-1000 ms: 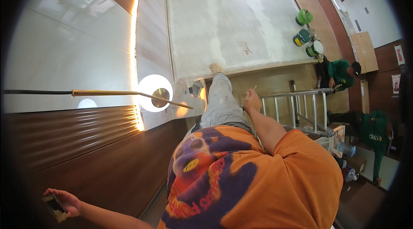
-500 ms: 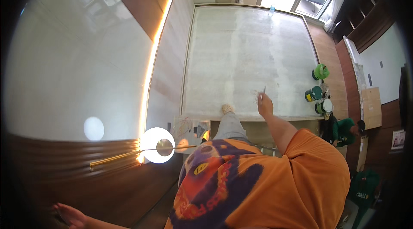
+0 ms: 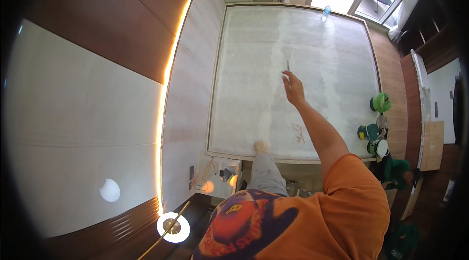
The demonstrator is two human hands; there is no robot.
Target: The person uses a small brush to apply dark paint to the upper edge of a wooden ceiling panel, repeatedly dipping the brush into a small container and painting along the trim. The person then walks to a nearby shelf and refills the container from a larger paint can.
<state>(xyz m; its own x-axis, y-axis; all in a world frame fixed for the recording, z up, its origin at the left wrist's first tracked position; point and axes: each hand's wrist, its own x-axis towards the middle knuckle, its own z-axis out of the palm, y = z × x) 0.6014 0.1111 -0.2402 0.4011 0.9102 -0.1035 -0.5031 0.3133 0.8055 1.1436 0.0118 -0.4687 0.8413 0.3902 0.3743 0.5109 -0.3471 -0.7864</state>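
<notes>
My right hand (image 3: 293, 88) is stretched out over a wide pale platform (image 3: 254, 94). Its fingers are closed on a thin, dark, stick-like thing (image 3: 287, 66), too small to make out further, which points away from me. Nearer to me, a patch of thin brownish marks or scraps (image 3: 299, 133) shows on the platform. My foot in a cream clog (image 3: 261, 147) rests at the near edge. My left hand is out of the picture.
Green buckets (image 3: 367, 132) and a green bag (image 3: 381, 102) stand at the right edge, with a crouching person in green (image 3: 398, 174) close by. A water bottle (image 3: 326, 13) stands at the far edge. Low at left are a lit round lamp (image 3: 181, 230) and loose wires (image 3: 207, 172).
My right hand has reached farther out over the platform with the thin thing. My left hand has left the picture at the lower left. The view has shifted and turned.
</notes>
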